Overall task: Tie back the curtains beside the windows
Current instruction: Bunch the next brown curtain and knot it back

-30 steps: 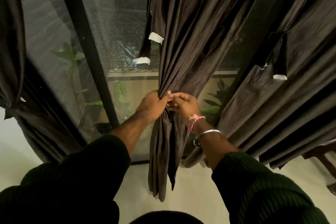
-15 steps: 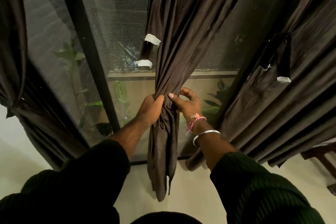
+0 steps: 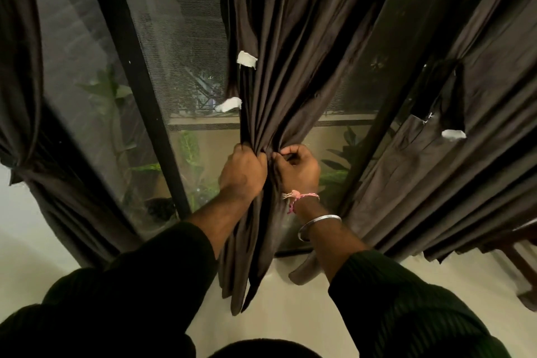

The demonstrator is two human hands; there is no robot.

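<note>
Closing again — right hand (image 3: 296, 171) curling onto the middle curtain (image 3: 290, 67) | left hand (image 3: 242, 174) gripping the bunch throughout | tie strap (image 3: 234, 78) hanging unused — gathering only.

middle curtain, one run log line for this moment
step: gathering | middle curtain: bunched at mid-height | left hand: grips bunch | right hand: pinches folds | tie-back strap: hanging loose, not yet wrapped
</note>
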